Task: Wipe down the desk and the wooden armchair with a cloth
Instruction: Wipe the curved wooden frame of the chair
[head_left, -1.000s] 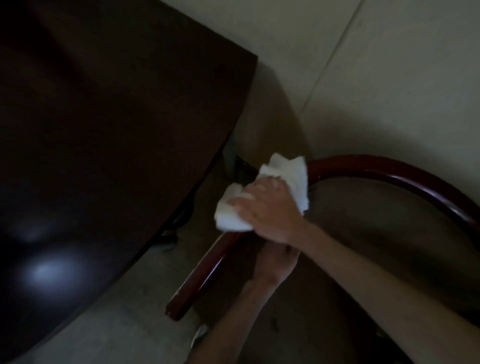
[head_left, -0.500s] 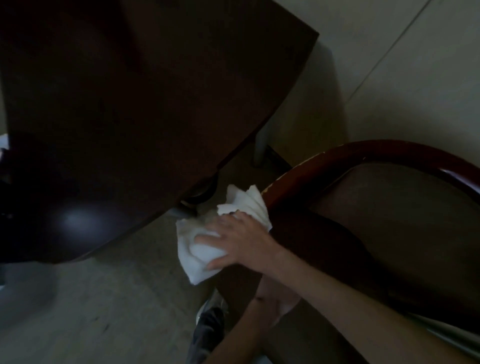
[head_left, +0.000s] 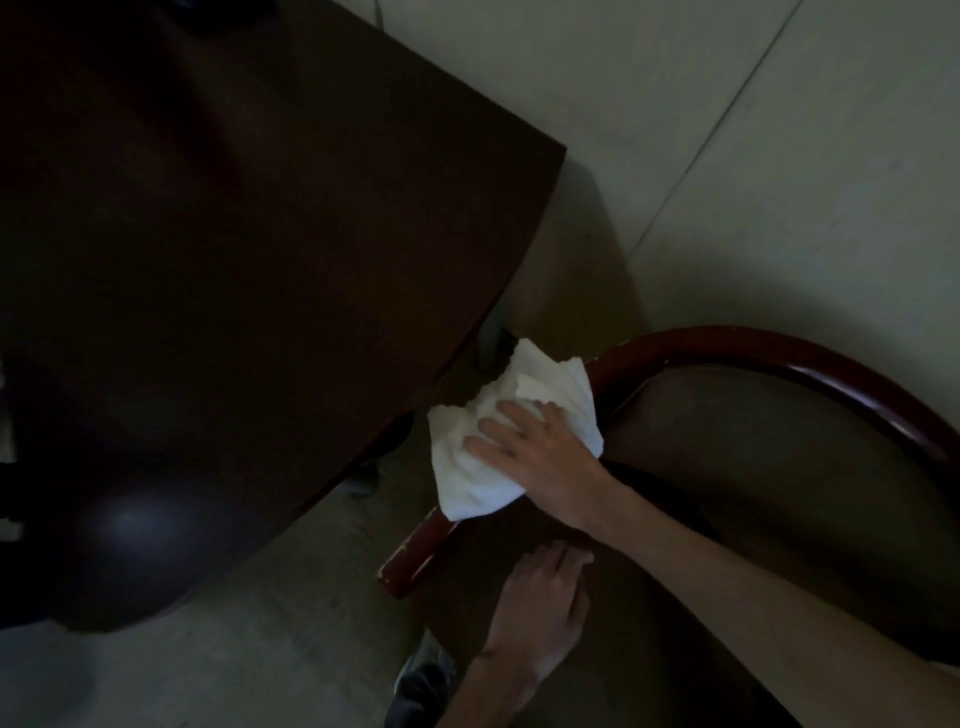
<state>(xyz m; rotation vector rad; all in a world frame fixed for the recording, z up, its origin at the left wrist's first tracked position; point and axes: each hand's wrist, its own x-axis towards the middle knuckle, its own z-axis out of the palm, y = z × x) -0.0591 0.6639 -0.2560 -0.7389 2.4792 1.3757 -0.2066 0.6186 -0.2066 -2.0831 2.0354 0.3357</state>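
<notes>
Sliding back up the armrest (head_left: 415, 551) from its front tip, the cloth (head_left: 467, 473) lies under the right hand (head_left: 540, 460), fingers (head_left: 493, 430) flat and spread; the left hand (head_left: 545, 603) rests flat beside the armrest, so another wiping stroke is under way.

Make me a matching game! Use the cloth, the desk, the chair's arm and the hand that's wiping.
Things:
1 cloth
2 desk
3 chair arm
4 right hand

Match with:
A dark brown
B pressing on top of the cloth
C white
D shiny red-brown

Pairs: 1-C, 2-A, 3-D, 4-B
</notes>
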